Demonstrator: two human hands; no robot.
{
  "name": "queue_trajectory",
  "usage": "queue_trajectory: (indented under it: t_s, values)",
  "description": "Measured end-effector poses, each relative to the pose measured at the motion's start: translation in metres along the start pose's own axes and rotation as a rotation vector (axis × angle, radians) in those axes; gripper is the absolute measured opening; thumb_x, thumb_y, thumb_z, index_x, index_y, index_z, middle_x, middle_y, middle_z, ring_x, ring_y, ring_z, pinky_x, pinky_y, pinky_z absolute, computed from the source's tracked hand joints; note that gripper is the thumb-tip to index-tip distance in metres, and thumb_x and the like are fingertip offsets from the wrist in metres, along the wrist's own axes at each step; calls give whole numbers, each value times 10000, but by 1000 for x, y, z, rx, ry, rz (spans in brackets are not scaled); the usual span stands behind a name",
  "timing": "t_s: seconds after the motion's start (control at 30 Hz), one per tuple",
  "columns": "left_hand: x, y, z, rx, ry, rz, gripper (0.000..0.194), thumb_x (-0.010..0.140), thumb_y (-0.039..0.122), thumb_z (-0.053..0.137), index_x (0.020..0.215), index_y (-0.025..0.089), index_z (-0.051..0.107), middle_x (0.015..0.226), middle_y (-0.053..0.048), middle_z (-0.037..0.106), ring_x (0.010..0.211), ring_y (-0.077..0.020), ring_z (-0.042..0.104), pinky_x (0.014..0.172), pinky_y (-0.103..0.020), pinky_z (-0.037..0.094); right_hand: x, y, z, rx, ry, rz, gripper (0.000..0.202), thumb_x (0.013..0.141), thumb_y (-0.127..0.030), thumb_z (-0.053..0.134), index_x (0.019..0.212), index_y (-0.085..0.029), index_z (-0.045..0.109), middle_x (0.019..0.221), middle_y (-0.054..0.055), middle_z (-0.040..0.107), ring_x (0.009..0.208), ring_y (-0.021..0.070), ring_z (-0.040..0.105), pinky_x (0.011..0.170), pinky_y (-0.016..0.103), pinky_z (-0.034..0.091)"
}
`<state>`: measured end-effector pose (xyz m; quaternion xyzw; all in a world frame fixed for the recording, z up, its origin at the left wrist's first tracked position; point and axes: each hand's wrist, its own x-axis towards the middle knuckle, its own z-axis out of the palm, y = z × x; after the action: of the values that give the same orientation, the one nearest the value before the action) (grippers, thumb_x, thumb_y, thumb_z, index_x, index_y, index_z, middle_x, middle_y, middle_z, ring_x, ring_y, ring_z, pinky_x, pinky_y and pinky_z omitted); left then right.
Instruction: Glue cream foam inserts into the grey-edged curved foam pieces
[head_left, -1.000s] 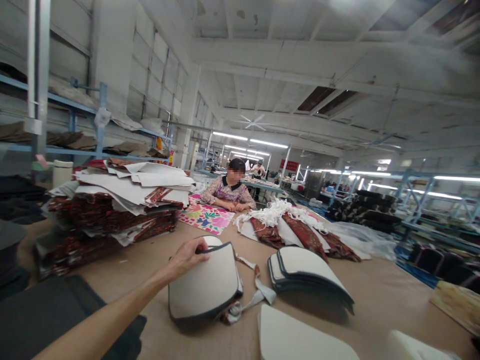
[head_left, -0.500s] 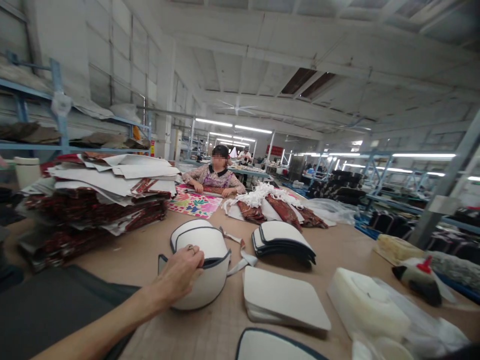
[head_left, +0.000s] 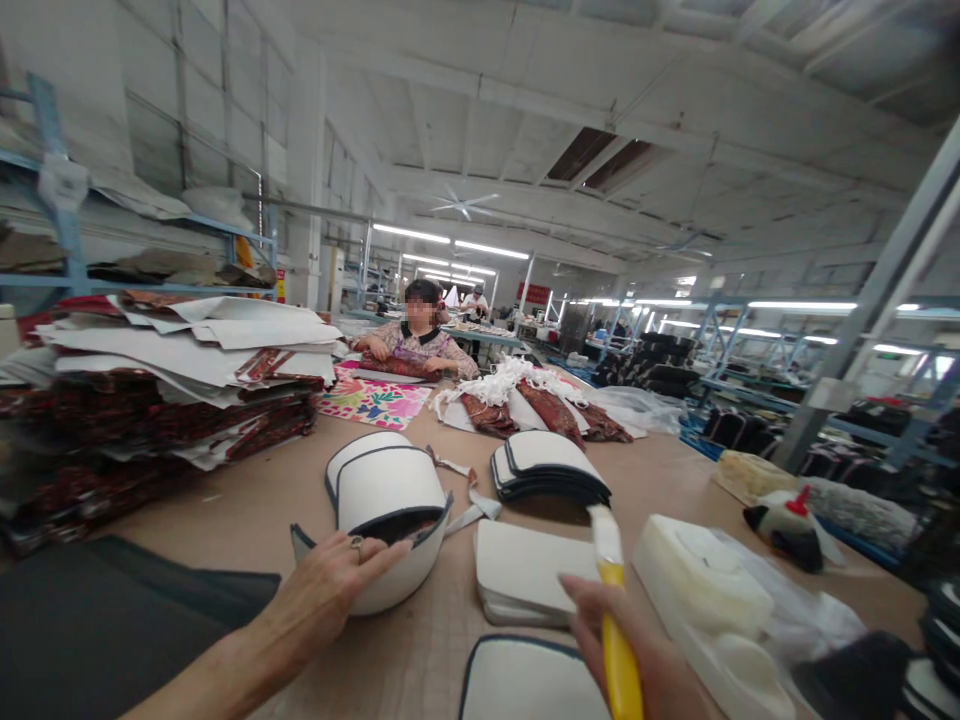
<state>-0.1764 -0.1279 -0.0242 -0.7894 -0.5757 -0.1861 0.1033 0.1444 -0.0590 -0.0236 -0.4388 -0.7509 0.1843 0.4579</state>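
Left hand holds a dark-edged panel (brown tabletop spreads nearside).

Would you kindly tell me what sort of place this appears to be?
Probably a textile workshop: there is a tall stack of red-patterned pieces, a pile of dark-edged white panels, and a person opposite handling patterned cloth.

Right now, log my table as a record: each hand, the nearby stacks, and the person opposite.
Left hand: on a curved, dark-edged white panel
Right hand: holding a yellow-handled brush, pale head up
Near stack: plain white panels
Farther stack: dark-edged white panels
Left pile: white and red-patterned sheets
Person opposite: hands at red-patterned fabric
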Motion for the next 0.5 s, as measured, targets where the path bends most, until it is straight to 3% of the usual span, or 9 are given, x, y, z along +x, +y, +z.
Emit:
queue_trajectory:
  t_s: [0.17, 0.27, 0.4, 0.5]
  values:
    - [-2, 9, -15, -199, -52, -18, 662, 709, -21, 385, 1223, 370, 529, 1101, 18, 656, 921, -170, 619, 797, -227, 468, 80, -47, 69, 387, -384, -35, 164, 768, -269, 556, 922, -219, 586, 937, 46, 662, 663, 160, 587, 640, 278, 429]
    - [-6, 5, -22, -302, -45, -37, 636, 696, -11, 389, 1189, 354, 555, 1096, 16, 656, 948, -170, 613, 797, -217, 460, 110, -52, 100, 524, -522, -15, 180, 711, -317, 634, 841, -202, 582, 818, 31, 657, 729, 178, 593, 669, 284, 425]
    - [-11, -20, -21, -322, 46, -129, 471, 749, 33, 393, 1067, 284, 633, 949, -8, 686, 826, -174, 618, 719, -221, 461, 118, -39, 114, 687, -715, 48, 302, 706, -458, 654, 824, -196, 559, 777, 37, 685, 775, 176, 622, 690, 284, 437]
    - [-12, -42, -16, -329, 84, -114, 379, 813, 66, 387, 1008, 258, 649, 896, -12, 687, 781, -163, 619, 677, -214, 466, 116, -32, 114, 783, -785, 90, 352, 683, -477, 684, 844, -189, 559, 799, 48, 695, 786, 166, 631, 709, 282, 442]
